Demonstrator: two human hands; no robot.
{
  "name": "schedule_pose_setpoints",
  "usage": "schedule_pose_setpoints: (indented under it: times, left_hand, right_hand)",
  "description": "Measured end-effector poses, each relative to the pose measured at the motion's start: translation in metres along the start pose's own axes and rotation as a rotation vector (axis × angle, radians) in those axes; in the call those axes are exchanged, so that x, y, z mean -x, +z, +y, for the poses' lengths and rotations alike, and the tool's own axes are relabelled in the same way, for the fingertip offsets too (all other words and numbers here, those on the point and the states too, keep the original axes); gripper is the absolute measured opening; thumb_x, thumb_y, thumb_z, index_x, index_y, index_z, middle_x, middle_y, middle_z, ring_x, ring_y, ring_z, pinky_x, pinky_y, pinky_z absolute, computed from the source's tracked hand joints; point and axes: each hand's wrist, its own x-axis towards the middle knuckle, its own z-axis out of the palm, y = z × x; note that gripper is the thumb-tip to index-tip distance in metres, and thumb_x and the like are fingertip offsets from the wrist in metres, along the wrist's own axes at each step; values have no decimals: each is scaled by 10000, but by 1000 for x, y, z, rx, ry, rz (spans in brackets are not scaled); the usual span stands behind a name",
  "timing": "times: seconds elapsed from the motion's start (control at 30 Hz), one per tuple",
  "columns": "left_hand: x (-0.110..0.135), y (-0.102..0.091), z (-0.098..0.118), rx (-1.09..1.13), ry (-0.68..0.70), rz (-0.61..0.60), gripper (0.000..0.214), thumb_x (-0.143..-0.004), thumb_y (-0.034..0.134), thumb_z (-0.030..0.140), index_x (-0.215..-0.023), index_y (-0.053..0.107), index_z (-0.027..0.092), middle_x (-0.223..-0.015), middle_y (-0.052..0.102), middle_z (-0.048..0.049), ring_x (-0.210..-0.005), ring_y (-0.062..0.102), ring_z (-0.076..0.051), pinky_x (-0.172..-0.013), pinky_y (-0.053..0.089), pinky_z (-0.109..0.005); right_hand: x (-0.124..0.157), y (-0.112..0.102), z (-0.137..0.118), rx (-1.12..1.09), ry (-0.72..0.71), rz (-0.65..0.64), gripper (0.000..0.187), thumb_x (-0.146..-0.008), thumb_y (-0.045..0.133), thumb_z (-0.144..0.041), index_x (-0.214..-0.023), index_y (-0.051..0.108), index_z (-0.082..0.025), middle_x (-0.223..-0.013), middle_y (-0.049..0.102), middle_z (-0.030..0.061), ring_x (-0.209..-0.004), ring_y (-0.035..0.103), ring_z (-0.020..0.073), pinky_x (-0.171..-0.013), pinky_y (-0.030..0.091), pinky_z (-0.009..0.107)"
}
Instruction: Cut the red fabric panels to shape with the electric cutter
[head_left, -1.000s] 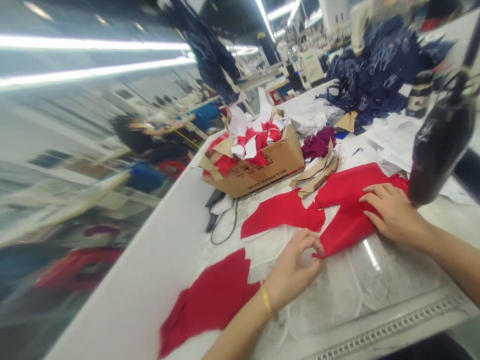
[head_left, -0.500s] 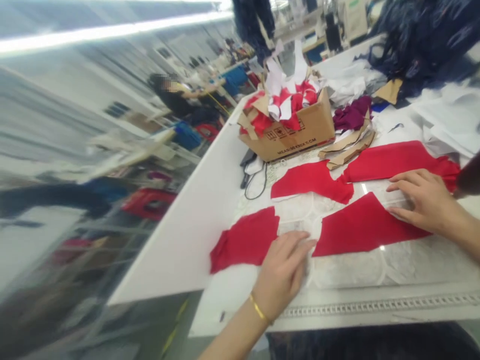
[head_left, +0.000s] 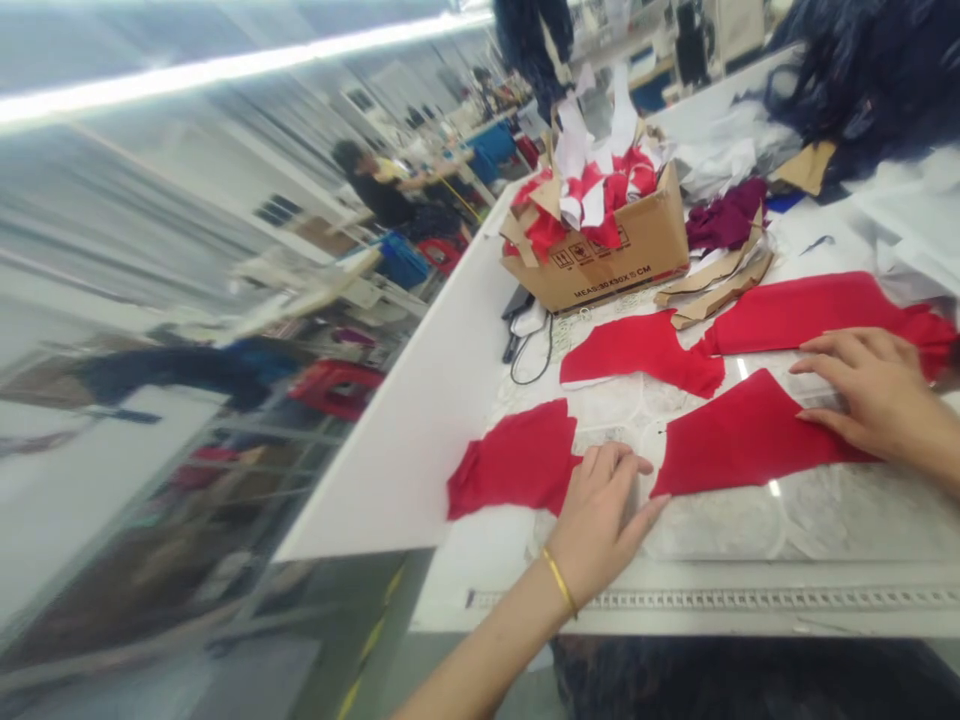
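The left hand (head_left: 600, 530), with a gold bangle (head_left: 559, 582), presses on the counter (head_left: 825, 618) just beside a red fabric piece (head_left: 514, 460). The right hand (head_left: 874, 385) lies spread on a wedge-shaped red fabric piece (head_left: 742, 440). Beyond stands a cardboard box (head_left: 600, 265) stuffed with red and white scraps.

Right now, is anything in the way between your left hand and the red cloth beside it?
No, nothing visible is in the way. Your left hand lies right at the edge of the red cloth, with no other thing between them.
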Motion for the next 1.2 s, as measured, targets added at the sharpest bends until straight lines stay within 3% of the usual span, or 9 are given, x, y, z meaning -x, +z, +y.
schedule_pose_setpoints:
  times: [0.17, 0.33, 0.43, 0.5, 0.6, 0.87, 0.97, 1.07, 1.2]
  left_hand:
    - [-11, 13, 11, 36, -134, 32, 276, -921, 662, 467, -920, 604, 197, -983, 567, -70, -922, 507, -270, -796, 437, -398]
    - [-23, 11, 13, 667, -286, 6, 257, -818, 727, 351, -691, 550, 215, -882, 587, -40, -920, 511, -250, -899, 410, -408]
    - [-27, 8, 17, 877, -366, 45, 299, -774, 743, 375, -658, 525, 206, -942, 624, -48, -976, 566, -238, -937, 420, -378]
    - [-28, 8, 20, 944, -418, 71, 352, -773, 739, 411, -653, 486, 198, -956, 635, -53, -937, 595, -211, -867, 448, -330]
    - [-28, 12, 22, 1064, -509, 75, 434, -757, 753, 497, -676, 441, 206, -727, 585, -3, -680, 567, -145, -662, 439, -260]
    - [-20, 4, 20, 1191, -635, -83, 454, -822, 719, 587, -978, 484, 230, -430, 382, 131, -353, 335, -92, -410, 274, -187]
    - [-9, 0, 18, 893, -519, 59, 287, -898, 676, 454, -989, 533, 222, -478, 383, 121, -390, 366, -92, -439, 322, -191]
    - [1, 5, 21, 364, -118, 276, 131, -968, 583, 292, -1063, 611, 205, -732, 634, 0, -673, 632, -166, -657, 525, -275]
    - [8, 15, 33, 103, 279, 236, 253, -1024, 499, 220, -1252, 578, 142, -1187, 693, -150, -1129, 654, -255, -965, 556, -393]
  right_hand:
    - [-1, 1, -3, -44, -10, -21, 308, -922, 553, -301, -1219, 624, -256, -1229, 681, 109, -1109, 562, 356, -951, 398, 569]
    - [-1, 4, -8, -131, -91, -89, 363, -961, 436, -149, -1170, 693, -300, -1238, 728, 22, -1133, 582, 305, -993, 400, 530]
    - [3, 8, -9, -143, -106, -125, 439, -939, 402, -89, -1141, 721, -311, -1227, 740, 2, -1171, 583, 306, -1049, 358, 566]
    - [5, 10, -7, -148, -93, -160, 463, -918, 394, -75, -1155, 722, -299, -1226, 743, 9, -1183, 585, 307, -1060, 353, 571]
    - [6, 11, -6, -151, -69, -208, 471, -895, 395, -79, -1151, 723, -299, -1238, 740, 16, -1188, 588, 315, -1064, 354, 587]
    - [6, 9, -9, -108, -67, -196, 479, -856, 415, -72, -1164, 714, -285, -1246, 733, 46, -1167, 590, 313, -1041, 371, 590]
    - [7, 10, -10, -75, -72, -189, 484, -842, 431, -71, -1174, 712, -281, -1246, 732, 51, -1162, 589, 311, -1035, 374, 581]
    - [7, 10, -10, -51, -94, -166, 488, -838, 430, -45, -1165, 714, -270, -1237, 735, 43, -1157, 595, 303, -1021, 387, 551]
    - [6, 10, -8, -48, -105, -132, 466, -870, 423, -26, -1149, 714, -260, -1222, 742, 29, -1139, 606, 290, -1009, 390, 524]
